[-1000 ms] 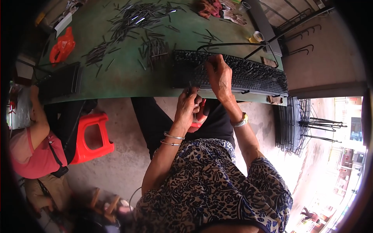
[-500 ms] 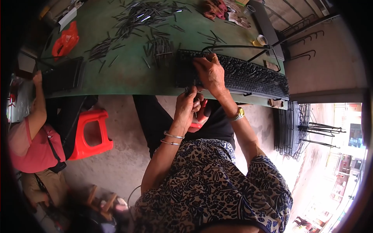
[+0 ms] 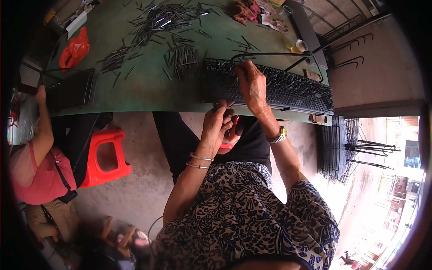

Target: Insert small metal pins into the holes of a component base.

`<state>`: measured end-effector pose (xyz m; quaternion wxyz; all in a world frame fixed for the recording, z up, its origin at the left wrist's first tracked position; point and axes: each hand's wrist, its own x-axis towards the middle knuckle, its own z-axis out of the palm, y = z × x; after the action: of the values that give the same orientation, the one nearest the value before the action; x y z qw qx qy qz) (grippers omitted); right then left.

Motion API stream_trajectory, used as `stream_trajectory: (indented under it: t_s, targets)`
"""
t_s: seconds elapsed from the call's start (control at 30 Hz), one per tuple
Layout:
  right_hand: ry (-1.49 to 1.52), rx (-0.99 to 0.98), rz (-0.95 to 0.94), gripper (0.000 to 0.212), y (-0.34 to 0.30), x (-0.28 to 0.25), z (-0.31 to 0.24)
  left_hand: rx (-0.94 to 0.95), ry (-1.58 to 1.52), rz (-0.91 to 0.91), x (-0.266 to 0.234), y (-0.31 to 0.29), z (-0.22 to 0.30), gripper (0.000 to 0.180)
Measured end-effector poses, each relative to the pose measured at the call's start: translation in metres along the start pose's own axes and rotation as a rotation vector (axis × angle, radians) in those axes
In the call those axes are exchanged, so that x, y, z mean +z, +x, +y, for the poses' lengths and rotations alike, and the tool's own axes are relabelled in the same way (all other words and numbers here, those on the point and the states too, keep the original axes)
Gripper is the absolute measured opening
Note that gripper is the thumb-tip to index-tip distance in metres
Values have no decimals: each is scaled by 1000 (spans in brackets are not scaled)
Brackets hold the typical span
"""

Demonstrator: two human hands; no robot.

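Observation:
A long black perforated metal rack [image 3: 288, 92] with a wire frame lies along the table's near edge, its mesh strewn with shiny dark bits. At its lower left edge is my left hand [image 3: 219, 120], fingers curled and thumb pressed in; what it holds, if anything, I cannot make out. My right hand [image 3: 253, 87] hangs over the rack's left part, fingertips bent down and together, and anything between them is hidden. Thin dark metal strips [image 3: 182, 57] lie on the green table to the left of the rack, with a larger heap [image 3: 164, 20] farther back.
At far left a co-worker's arm [image 3: 42, 119] reaches to another black rack [image 3: 72, 87]. A red plastic bag [image 3: 75, 49], cloth gloves [image 3: 252, 11] and a clear cup [image 3: 300, 46] rest on the table. Beside me are a red stool [image 3: 108, 157] and stacked wire racks [image 3: 335, 150].
My right hand has moved a little to the right over the rack, away from my left hand, which stays at the rack's edge.

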<state>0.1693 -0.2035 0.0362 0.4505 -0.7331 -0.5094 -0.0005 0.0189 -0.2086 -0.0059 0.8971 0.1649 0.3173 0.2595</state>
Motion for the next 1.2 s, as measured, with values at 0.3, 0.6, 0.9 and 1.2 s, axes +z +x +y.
stream_trajectory:
  t_s: [0.3,0.6,0.9,1.2]
  targets:
    - [-292,-126,-46,13,-11,18,5,-21,5,-25,1,-4,6,20]
    - [-52,-64,-441,14,-22,-15,8,-20,126,-65,2,-12,6,21]
    - [-21,126,-199,10,-11,-21,-1,-50,71,-38,1,-4,-2,17]
    - [-247,-75,-69,15,-11,8,15,-77,50,-63,-2,-8,3,28]
